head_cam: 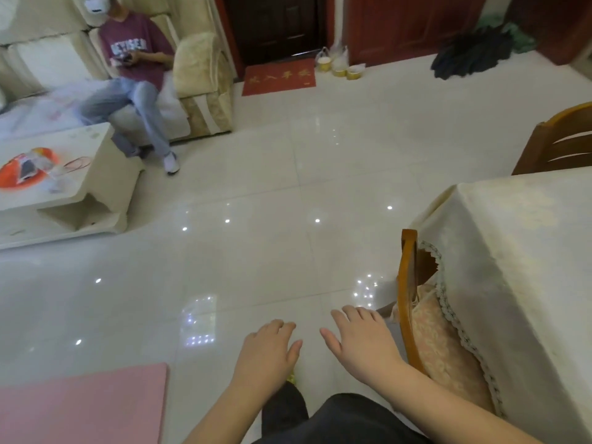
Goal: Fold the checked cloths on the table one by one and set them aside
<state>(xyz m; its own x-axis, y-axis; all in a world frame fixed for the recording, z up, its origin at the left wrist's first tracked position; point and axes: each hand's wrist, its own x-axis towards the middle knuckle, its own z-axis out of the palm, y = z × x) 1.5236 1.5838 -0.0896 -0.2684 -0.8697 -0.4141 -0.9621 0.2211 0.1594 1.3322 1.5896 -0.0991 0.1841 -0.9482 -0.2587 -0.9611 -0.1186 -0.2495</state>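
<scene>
hovering over the floor, left hand (pixel 267 352) and right hand (pixel 362 339) spread, each grip empty.

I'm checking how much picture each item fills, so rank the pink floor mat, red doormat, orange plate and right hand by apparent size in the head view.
1. Pink floor mat, though near the camera.
2. Right hand, also near.
3. Red doormat, farther away.
4. Orange plate, partly covered.

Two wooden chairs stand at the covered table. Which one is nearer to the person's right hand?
The chair with the patterned cushion, pushed under the table's near-left edge, just beside the right hand. The other chair stands at the table's far side.
</scene>
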